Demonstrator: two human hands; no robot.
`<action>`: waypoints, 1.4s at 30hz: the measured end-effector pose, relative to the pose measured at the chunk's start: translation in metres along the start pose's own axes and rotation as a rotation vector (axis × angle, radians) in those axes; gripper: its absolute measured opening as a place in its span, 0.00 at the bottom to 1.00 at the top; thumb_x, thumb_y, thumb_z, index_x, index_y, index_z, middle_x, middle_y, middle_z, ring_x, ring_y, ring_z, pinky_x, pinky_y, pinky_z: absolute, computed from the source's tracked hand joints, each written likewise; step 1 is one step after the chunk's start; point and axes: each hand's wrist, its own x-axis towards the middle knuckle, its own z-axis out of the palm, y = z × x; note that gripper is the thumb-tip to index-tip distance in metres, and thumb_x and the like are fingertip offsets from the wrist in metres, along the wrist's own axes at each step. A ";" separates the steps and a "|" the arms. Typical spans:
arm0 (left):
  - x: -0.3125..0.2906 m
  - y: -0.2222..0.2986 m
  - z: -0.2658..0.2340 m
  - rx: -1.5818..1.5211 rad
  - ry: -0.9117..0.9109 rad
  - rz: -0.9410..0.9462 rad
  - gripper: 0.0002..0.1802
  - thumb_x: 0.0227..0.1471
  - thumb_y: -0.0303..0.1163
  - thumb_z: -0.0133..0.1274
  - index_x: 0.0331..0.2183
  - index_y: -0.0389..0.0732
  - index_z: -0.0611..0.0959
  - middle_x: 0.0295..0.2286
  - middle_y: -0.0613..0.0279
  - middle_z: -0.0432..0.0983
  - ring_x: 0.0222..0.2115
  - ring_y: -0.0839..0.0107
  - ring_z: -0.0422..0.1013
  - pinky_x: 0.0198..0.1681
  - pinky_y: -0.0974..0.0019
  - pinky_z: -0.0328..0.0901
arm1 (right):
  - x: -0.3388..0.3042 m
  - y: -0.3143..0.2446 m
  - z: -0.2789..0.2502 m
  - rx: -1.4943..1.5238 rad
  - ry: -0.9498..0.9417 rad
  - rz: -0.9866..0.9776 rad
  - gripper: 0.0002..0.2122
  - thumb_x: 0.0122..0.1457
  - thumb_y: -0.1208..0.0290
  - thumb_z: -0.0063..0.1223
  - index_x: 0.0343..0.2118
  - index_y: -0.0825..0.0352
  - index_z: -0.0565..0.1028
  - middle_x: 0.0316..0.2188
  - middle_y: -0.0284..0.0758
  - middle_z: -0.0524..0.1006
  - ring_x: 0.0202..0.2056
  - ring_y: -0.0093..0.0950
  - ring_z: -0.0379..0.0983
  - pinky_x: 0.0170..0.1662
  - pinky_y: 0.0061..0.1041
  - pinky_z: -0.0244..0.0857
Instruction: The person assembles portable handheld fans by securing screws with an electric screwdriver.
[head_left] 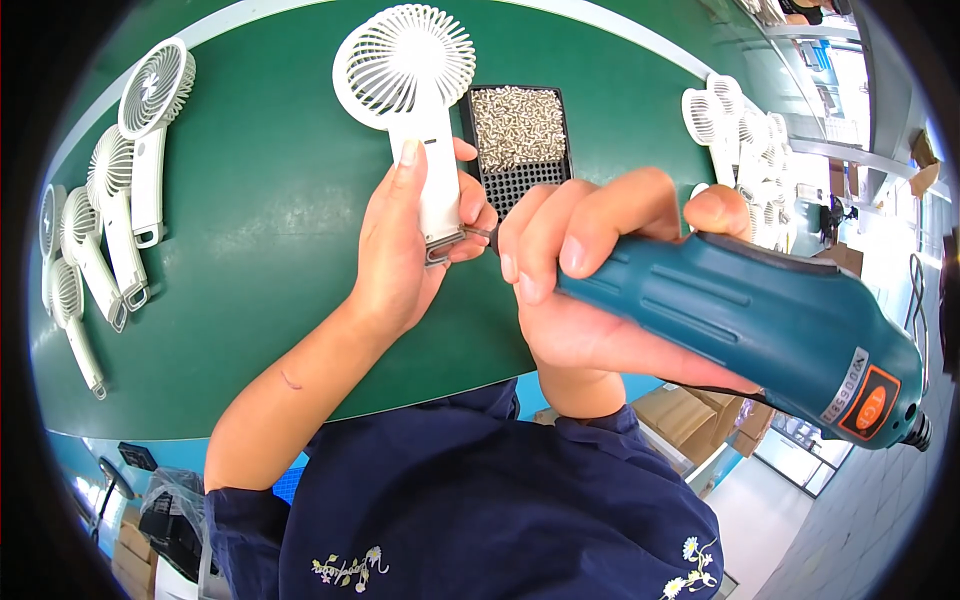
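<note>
- Handheld fan, white, one, grasped around its handle by the left hand, above the table and toward its far edge; glare washes out the middle of its round cage.
- Right hand, wrapped around the front of one teal electric screwdriver. A thin bit points at the fan's lower end; fingers crowd the spot, so whether it touches is hard to tell.
- Black tray, one, just beyond the right hand, nearer the table's far edge: small metal screws, too many to count, cover most of its holes. The right hand hides its near corner.
- Green table, smooth, with a pale far border.
- Five white fans along the table's left edge, some overlapping.
- More white fans by its right edge, too heaped to count, partly behind the screwdriver.
- Beyond the table, a pale floor and cardboard boxes, dim toward the dark lens rim.
</note>
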 end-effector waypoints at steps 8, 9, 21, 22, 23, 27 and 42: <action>0.001 0.001 -0.001 0.014 -0.016 -0.003 0.26 0.61 0.54 0.32 0.41 0.39 0.68 0.22 0.65 0.65 0.24 0.76 0.64 0.22 0.75 0.58 | -0.001 -0.002 -0.002 0.013 -0.014 -0.008 0.39 0.49 0.28 0.34 0.55 0.57 0.58 0.26 0.38 0.65 0.17 0.31 0.63 0.20 0.32 0.58; 0.001 0.000 -0.001 0.014 -0.016 -0.002 0.26 0.61 0.54 0.32 0.41 0.39 0.68 0.22 0.65 0.65 0.24 0.76 0.64 0.22 0.75 0.58 | -0.001 -0.002 -0.003 0.015 -0.017 -0.010 0.39 0.49 0.29 0.34 0.55 0.57 0.58 0.27 0.38 0.65 0.17 0.31 0.63 0.20 0.32 0.58; 0.002 -0.002 0.000 0.005 0.019 0.008 0.26 0.61 0.53 0.31 0.41 0.39 0.68 0.21 0.65 0.64 0.23 0.76 0.63 0.21 0.74 0.56 | 0.000 -0.011 -0.009 0.024 -0.047 -0.038 0.36 0.52 0.32 0.36 0.55 0.57 0.58 0.28 0.38 0.66 0.17 0.30 0.63 0.20 0.32 0.57; 0.002 -0.001 0.001 0.018 0.030 0.006 0.26 0.61 0.53 0.31 0.41 0.39 0.68 0.21 0.65 0.64 0.23 0.75 0.63 0.21 0.74 0.56 | 0.000 -0.012 -0.009 0.024 -0.050 -0.041 0.36 0.52 0.32 0.36 0.55 0.58 0.58 0.28 0.38 0.66 0.17 0.30 0.63 0.20 0.32 0.57; 0.001 -0.001 0.001 0.030 0.042 0.003 0.26 0.61 0.53 0.30 0.41 0.39 0.68 0.21 0.65 0.64 0.23 0.75 0.63 0.21 0.74 0.56 | -0.001 -0.015 -0.007 0.025 -0.054 -0.044 0.36 0.52 0.32 0.36 0.55 0.58 0.58 0.28 0.38 0.66 0.17 0.30 0.63 0.20 0.32 0.57; 0.004 0.001 -0.002 -0.065 -0.018 -0.040 0.26 0.61 0.53 0.29 0.41 0.39 0.67 0.21 0.65 0.63 0.22 0.74 0.62 0.20 0.73 0.55 | 0.001 -0.011 -0.007 0.022 -0.072 -0.056 0.35 0.53 0.33 0.37 0.55 0.58 0.58 0.28 0.38 0.66 0.17 0.30 0.63 0.19 0.31 0.57; 0.003 0.003 -0.002 -0.045 0.012 -0.041 0.24 0.62 0.51 0.31 0.43 0.40 0.67 0.21 0.67 0.62 0.19 0.79 0.57 0.20 0.75 0.52 | -0.015 0.001 -0.038 -0.086 0.293 -0.043 0.39 0.47 0.24 0.29 0.48 0.57 0.61 0.21 0.37 0.67 0.12 0.28 0.63 0.14 0.27 0.57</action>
